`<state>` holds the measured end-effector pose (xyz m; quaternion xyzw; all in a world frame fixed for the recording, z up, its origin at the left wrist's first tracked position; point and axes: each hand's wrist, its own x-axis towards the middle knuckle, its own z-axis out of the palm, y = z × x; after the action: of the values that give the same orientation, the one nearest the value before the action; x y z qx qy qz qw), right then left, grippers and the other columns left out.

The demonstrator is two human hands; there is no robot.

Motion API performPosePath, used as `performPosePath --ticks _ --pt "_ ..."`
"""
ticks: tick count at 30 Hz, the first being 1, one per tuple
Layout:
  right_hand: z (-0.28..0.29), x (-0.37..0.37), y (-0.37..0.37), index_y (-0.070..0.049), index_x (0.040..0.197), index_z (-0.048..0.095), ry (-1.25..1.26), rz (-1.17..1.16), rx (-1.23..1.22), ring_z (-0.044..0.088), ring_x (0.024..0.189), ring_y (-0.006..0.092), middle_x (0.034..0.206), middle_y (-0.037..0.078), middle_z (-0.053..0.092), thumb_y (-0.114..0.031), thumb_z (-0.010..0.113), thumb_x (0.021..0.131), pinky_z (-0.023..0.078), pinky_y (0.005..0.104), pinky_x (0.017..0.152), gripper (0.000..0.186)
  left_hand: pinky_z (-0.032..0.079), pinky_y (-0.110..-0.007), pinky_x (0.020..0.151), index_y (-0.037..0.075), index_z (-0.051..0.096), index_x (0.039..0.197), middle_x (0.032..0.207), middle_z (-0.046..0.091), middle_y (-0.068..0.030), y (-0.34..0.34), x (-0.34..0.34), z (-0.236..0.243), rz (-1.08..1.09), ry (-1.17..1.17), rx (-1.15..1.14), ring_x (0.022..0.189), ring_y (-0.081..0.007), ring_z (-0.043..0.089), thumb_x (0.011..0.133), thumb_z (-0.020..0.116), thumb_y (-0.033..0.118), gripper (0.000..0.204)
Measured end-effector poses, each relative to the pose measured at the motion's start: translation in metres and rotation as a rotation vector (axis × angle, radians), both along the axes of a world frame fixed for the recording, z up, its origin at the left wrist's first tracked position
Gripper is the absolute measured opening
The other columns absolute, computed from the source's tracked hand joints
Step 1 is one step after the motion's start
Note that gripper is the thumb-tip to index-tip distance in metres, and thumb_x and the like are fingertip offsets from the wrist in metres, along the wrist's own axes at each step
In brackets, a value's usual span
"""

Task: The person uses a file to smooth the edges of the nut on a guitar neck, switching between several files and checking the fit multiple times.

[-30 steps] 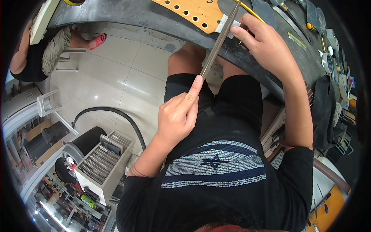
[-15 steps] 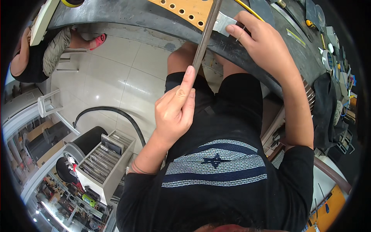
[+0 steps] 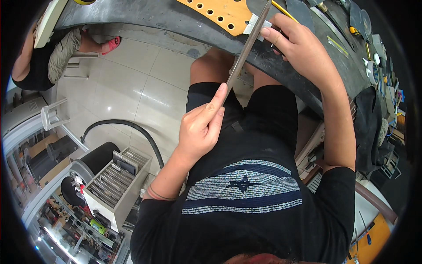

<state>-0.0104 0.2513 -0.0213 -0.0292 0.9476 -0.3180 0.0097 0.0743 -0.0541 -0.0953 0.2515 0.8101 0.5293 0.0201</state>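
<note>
In my left hand [image 3: 202,125] is a long, narrow, grey-brown file [image 3: 248,48], its index finger stretched along the shaft and the other fingers curled round it. The file slants up and away to the right, crossing a piece of whitish tape [image 3: 253,25] at the end of a yellow wooden guitar headstock [image 3: 213,13] with a row of holes. Just right of the tape, my right hand [image 3: 303,50] is closed, thumb against bent fingers, around something dark that is mostly hidden.
The dark workbench [image 3: 145,20] curves across the far side, with hand tools at its right. A drawer unit of thin slabs [image 3: 110,189], a bin [image 3: 99,160] and a black hose [image 3: 132,124] are at left. Another person [image 3: 39,66] sits at far left.
The file has swung rightward and now leans more, its far end nearer my right hand. My left hand has moved slightly right. The headstock appears a little further right and lower.
</note>
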Motion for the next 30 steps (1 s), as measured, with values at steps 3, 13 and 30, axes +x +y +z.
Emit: performPosePath --ticks 3,13,30 --pt "0.006 0.001 -0.002 0.001 0.114 0.067 -0.036 -0.011 -0.022 0.065 0.075 0.0170 0.084 0.008 0.065 -0.039 0.066 0.118 0.054 0.0362 0.071 0.040 0.043 -0.028 0.062 0.004 0.063 0.165 0.069 0.051 -0.0033 0.003 -0.003 -0.001 -0.004 -0.001 0.021 0.061 -0.0121 0.046 0.104 0.070 -0.009 0.063" --pt "0.010 0.001 -0.004 0.000 0.116 0.068 -0.067 -0.016 -0.035 0.068 0.077 0.0238 0.087 0.013 0.068 -0.039 0.067 0.117 0.055 0.0398 0.074 0.039 0.050 -0.032 0.062 0.009 0.067 0.163 0.069 0.058 -0.0084 0.000 -0.003 0.007 0.028 0.117 -0.115 0.058 -0.0203 0.054 0.098 0.074 -0.010 0.068" --pt "0.006 0.014 -0.013 -0.001 0.120 0.070 0.202 -0.002 0.187 0.071 0.081 0.0368 0.091 0.021 0.072 -0.038 0.070 0.114 0.056 0.0455 0.079 0.037 0.050 -0.032 0.062 0.009 0.066 0.164 0.070 0.058 -0.0109 0.032 -0.033 0.047 0.065 0.201 -0.181 0.058 -0.0206 0.053 0.102 0.073 -0.009 0.065"
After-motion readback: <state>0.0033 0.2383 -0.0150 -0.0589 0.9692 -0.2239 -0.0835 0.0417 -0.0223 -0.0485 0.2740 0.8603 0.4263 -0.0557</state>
